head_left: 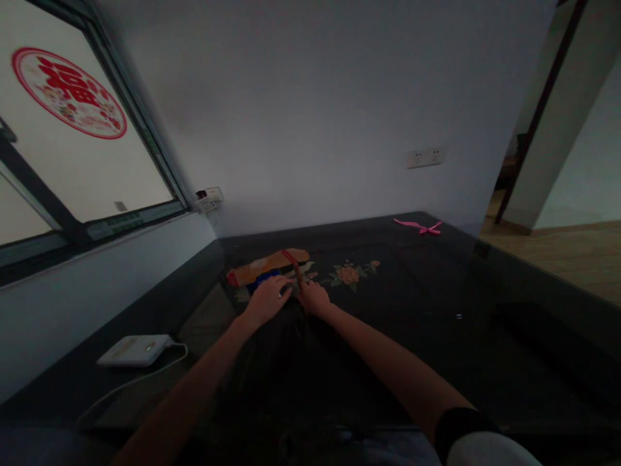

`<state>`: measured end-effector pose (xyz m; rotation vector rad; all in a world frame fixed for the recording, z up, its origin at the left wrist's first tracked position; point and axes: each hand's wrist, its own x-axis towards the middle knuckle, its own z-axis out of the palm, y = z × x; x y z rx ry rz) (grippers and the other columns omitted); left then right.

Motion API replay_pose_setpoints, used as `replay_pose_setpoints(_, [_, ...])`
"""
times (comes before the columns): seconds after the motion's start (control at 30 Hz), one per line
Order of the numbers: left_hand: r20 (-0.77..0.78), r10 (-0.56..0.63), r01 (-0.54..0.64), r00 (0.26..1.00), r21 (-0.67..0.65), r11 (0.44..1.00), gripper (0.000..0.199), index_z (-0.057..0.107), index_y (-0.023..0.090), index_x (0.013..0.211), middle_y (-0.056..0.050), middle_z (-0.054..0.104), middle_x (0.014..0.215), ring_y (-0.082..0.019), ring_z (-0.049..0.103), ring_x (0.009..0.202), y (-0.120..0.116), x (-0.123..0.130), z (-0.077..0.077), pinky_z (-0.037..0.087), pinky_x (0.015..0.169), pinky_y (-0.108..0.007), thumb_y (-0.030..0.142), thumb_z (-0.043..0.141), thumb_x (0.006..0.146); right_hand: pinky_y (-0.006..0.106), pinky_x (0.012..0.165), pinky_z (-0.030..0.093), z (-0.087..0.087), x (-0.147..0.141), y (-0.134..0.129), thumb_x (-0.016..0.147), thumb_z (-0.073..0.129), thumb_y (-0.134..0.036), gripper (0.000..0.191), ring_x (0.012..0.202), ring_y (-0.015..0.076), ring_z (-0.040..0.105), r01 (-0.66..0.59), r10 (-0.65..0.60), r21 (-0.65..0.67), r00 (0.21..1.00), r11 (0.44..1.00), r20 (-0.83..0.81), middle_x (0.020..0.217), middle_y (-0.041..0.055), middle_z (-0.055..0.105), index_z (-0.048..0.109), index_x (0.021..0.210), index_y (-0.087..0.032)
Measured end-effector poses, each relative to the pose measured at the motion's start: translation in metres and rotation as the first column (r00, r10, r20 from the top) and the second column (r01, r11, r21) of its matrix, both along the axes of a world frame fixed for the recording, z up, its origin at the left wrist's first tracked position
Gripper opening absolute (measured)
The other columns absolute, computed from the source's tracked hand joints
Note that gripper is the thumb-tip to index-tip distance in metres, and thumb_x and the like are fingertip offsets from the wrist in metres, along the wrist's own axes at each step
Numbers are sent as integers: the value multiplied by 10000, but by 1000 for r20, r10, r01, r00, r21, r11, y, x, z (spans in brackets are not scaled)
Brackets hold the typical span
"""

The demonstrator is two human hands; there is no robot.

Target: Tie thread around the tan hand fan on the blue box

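Note:
An orange-brown, elongated flat piece (264, 264) with a red left end lies on the dark glossy table (388, 349). Along its near side is something blue (264, 277), partly covered by my left hand (269, 298). That hand rests beside the blue thing with its fingers bent; whether it grips anything is hidden. Right next to it, my right hand (314, 298) is closed around a thin reddish-brown strip (293, 260), which reaches forward across the right part of the orange-brown piece. The fingertips of both hands nearly meet.
A white device (134, 350) with a cable lies at the table's left. A pink ribbon-like item (421, 226) is near the far right corner. Flowers decorate the tabletop (348, 274). A wall with sockets (425, 157) stands behind, and a window at left.

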<state>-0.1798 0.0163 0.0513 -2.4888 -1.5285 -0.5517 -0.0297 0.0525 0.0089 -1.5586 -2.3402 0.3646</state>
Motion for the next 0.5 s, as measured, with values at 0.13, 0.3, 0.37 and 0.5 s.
replay_pose_setpoints(0.13, [-102, 5, -18, 995, -129, 991, 471, 436, 137, 1305, -130, 443, 1373, -237, 386, 1282, -38, 21, -53, 283, 1076, -440, 287, 405, 859, 318, 844, 394, 0, 27, -9, 902, 414, -314, 327, 1046, 228, 538, -46, 48, 37, 997, 998, -62, 1099, 140, 599, 564, 1146, -156])
replay_pose_setpoints(0.3, [-152, 48, -79, 987, -205, 976, 505, 332, 123, 1379, -121, 316, 1452, -225, 284, 1343, -46, 25, -82, 246, 1095, -456, 239, 286, 890, 257, 823, 396, -3, 73, -31, 868, 486, -233, 271, 949, 172, 559, -115, 120, 50, 986, 992, -119, 1024, 99, 611, 617, 1088, -142])
replay_pose_setpoints(0.37, [-174, 30, -62, 984, -186, 981, 496, 347, 138, 1376, -112, 321, 1451, -218, 290, 1341, -42, 19, -81, 227, 1103, -461, 215, 265, 893, 243, 790, 404, -6, 94, -43, 851, 510, -206, 230, 886, 158, 565, -146, 151, 46, 979, 988, -134, 960, 76, 617, 649, 1026, -155])
replay_pose_setpoints(0.5, [-212, 4, -41, 977, -168, 985, 484, 368, 153, 1369, -106, 354, 1435, -212, 276, 1347, -32, 2, -75, 194, 1110, -471, 266, 233, 918, 261, 780, 404, -14, 128, -64, 839, 505, -149, 193, 887, 167, 540, -222, 232, 67, 946, 973, -227, 909, 64, 615, 684, 904, -177])
